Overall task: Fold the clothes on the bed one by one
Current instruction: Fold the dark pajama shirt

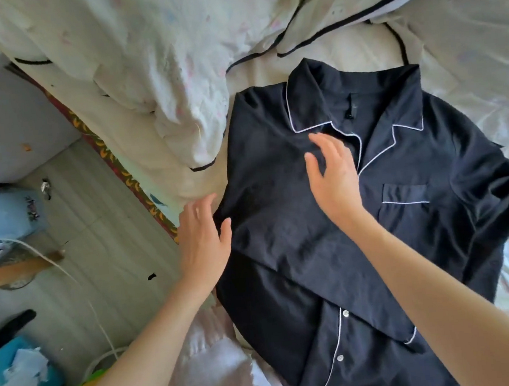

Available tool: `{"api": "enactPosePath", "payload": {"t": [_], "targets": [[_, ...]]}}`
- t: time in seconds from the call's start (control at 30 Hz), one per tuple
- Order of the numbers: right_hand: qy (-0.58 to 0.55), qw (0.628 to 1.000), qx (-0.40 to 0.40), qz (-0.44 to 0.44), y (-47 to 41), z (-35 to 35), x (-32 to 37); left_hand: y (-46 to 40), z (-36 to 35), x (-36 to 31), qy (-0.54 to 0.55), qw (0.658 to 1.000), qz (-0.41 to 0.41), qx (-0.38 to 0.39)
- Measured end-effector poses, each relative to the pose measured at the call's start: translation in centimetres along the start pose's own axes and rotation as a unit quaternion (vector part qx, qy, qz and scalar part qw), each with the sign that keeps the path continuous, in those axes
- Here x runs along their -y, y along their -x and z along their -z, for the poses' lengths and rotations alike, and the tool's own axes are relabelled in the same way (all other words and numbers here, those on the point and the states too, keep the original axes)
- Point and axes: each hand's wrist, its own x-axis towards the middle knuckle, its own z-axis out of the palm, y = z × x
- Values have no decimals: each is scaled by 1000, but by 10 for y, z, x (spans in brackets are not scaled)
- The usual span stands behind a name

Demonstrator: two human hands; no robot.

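Shirt (327, 217) on bed (266, 67): left hand (203, 244) open at its edge, right hand (334, 175) open below collar (309, 100). We should smooth before folding.

A dark navy button-front pyjama shirt with white piping (358, 214) lies spread face-up beneath both hands. The right hand (334, 175), fingers straight and spread, lies over its chest just below the collar. The left hand (203, 241), fingers relaxed, touches the shirt's near-side edge. A crumpled cream quilt (156, 62) lies beyond the left hand.
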Motion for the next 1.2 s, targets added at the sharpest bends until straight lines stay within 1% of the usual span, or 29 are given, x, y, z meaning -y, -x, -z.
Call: {"api": "enactPosePath", "payload": {"t": [0.07,0.1,0.17,0.27,0.3,0.37,0.5,0.63,0.7,0.77,0.83,0.9,0.97,1.07,1.13,1.2], "targets": [[39,999,-9,-10,41,6,-32,2,-5,-12,-81,993,-86,-10],[56,998,-8,-17,63,7,-49,3,-9,-19,-111,987,-120,3],[88,996,2,-33,105,10,-80,7,-23,-32,-168,969,-173,63],[162,984,60,-37,159,14,-123,21,-46,-50,-261,931,-202,158],[187,978,87,-28,174,16,-137,27,-53,-55,-279,921,-203,180],[219,968,120,-19,197,21,-164,42,-69,-65,-297,911,-208,197],[251,962,104,-41,229,34,-209,79,-103,-84,-325,893,-230,210],[267,958,94,-44,258,52,-248,119,-137,-108,-336,875,-272,218],[233,969,63,-56,267,64,-266,135,-154,-122,-333,870,-284,228],[191,978,6,-87,268,79,-285,144,-167,-139,-332,862,-290,250],[135,977,-66,-153,260,98,-307,150,-179,-151,-340,848,-289,285],[53,961,-108,-249,246,119,-325,151,-186,-157,-356,836,-268,321],[7,936,-109,-334,229,137,-344,149,-186,-161,-367,824,-241,358],[-84,890,-79,-442,210,153,-365,140,-186,-164,-370,811,-212,401],[-117,871,-57,-475,204,156,-375,134,-187,-169,-379,799,-198,423],[-155,857,-69,-486,202,159,-379,131,-188,-172,-386,791,-183,439]]}}
